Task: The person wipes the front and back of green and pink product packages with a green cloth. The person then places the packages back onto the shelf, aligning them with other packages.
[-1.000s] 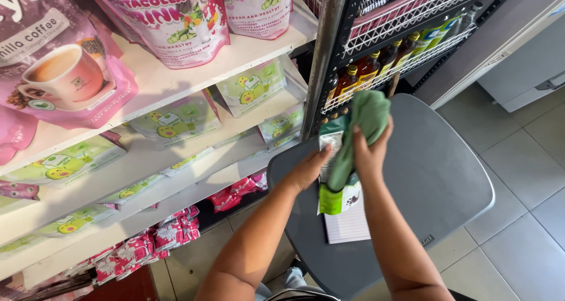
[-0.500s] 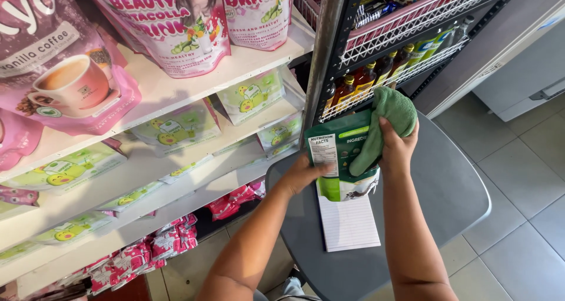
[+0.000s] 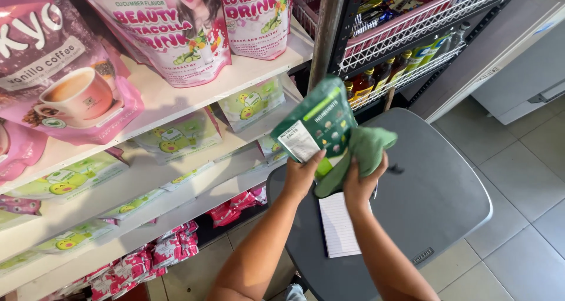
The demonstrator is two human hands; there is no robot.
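Under the hands: grey plastic table, smooth matte top, rounded corners, standing on pale square floor tiles with thin grout lines. White lined notepad lies flat on the table, near its left edge, directly below the wrists.

Left of the table: white shelving, several tiers. Top tier carries large glossy pink stand-up pouches; middle tiers carry pale green flat sachets; lowest tier carries small pink crinkled packets. Behind the table: black metal rack with white wire shelves, a row of dark bottles with yellow caps, and a pink basket of wrapped snacks above.

Left hand: fingers closed around the lower edge of a green foil pouch, thumb on its printed back face. Pouch is held in the air above the table's left end, tilted, top leaning toward the rack; surface shiny and slightly creased, with a white label panel.

Right hand: closed in a bunching grip on a green cloth, soft, matte, folded and rumpled. Cloth lies against the pouch's lower right side; one tail hangs down between the two hands.
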